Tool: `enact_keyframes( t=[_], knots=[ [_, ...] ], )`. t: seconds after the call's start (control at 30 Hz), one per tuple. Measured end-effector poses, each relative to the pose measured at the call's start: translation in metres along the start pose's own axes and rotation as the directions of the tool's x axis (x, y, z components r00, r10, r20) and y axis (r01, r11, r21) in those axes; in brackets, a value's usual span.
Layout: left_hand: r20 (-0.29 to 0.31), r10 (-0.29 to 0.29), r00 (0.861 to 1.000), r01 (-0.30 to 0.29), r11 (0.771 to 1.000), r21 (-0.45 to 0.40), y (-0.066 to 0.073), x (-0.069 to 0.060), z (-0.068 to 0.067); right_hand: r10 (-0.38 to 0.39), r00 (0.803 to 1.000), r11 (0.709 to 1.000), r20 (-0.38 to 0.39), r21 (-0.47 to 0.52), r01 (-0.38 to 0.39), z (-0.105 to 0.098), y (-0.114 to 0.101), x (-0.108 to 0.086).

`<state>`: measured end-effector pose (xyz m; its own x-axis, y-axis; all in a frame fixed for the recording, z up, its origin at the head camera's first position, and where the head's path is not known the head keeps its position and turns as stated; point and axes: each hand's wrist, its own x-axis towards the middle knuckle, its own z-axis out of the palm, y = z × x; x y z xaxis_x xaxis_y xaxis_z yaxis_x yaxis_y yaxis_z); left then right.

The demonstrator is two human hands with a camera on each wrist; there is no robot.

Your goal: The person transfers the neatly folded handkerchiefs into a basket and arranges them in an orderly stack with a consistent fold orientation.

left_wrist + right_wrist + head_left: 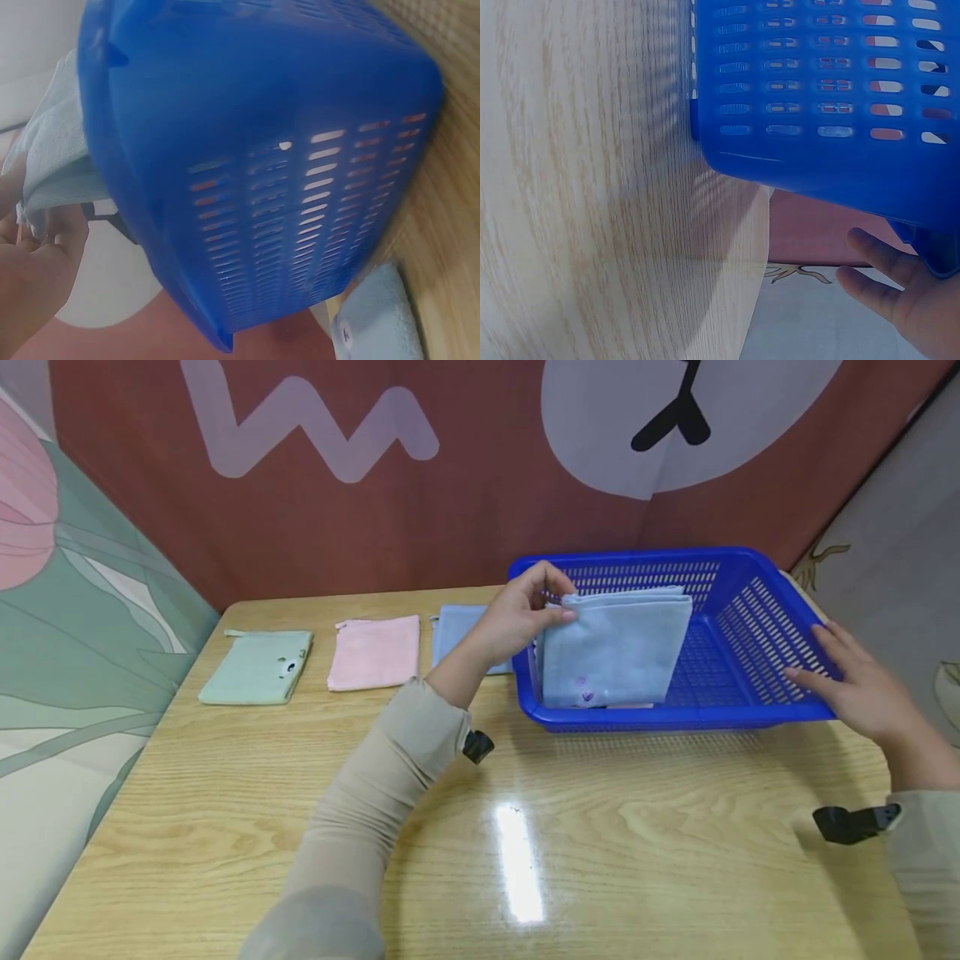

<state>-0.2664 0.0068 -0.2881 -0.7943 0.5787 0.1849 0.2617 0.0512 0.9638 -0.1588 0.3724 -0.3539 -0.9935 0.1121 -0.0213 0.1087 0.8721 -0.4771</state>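
Note:
My left hand (517, 614) pinches the upper left corner of a folded light blue towel (618, 647) between thumb and fingers. That towel stands upright in the left part of a blue plastic basket (720, 720), with a small purple print low on its face. A pinkish edge shows beneath it. In the left wrist view, the towel (64, 142) rises above the basket's rim. My right hand (862, 689) holds the basket's right rim, thumb over the top and fingers outside. The right wrist view shows some of its fingers (885, 259) extended below the rim.
A folded green towel (258, 668), a pink towel (375, 652) and a blue towel (457, 631) lie in a row left of the basket. The blue one is partly behind my left arm. A reddish-brown printed cloth (480, 527) hangs behind the wooden table (637, 860).

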Motion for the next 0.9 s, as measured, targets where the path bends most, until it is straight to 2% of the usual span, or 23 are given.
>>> enact_keyframes(
  t=[0.2, 0.43, 0.6, 0.7, 0.9],
  knots=[
    [0.017, -0.028, 0.999, 0.027, 0.998, 0.059, -0.001, -0.001, 0.003, 0.032, 0.999, 0.999, -0.043, 0.015, -0.031, 0.009, 0.028, 0.011],
    [0.04, -0.027, 0.999, 0.023, 0.995, 0.092, -0.007, -0.001, 0.007, 0.008, 1.0, 1.0, -0.016, 0.012, -0.008, 0.008, 0.027, 0.011],
    [0.044, -0.048, 0.998, 0.043, 0.992, 0.121, -0.011, 0.0, 0.008, 0.039, 0.998, 0.999, -0.059, 0.023, -0.038, 0.016, 0.046, 0.019],
    [0.044, -0.066, 0.997, 0.059, 0.989, 0.135, -0.007, -0.002, 0.01, 0.029, 0.998, 0.999, -0.052, 0.024, -0.028, 0.014, 0.042, 0.018],
    [0.016, -0.075, 0.997, 0.071, 0.984, 0.161, 0.005, -0.006, 0.014, 0.0, 1.0, 1.0, -0.011, 0.018, 0.0, 0.0, -0.001, 0.0]
  ],
)
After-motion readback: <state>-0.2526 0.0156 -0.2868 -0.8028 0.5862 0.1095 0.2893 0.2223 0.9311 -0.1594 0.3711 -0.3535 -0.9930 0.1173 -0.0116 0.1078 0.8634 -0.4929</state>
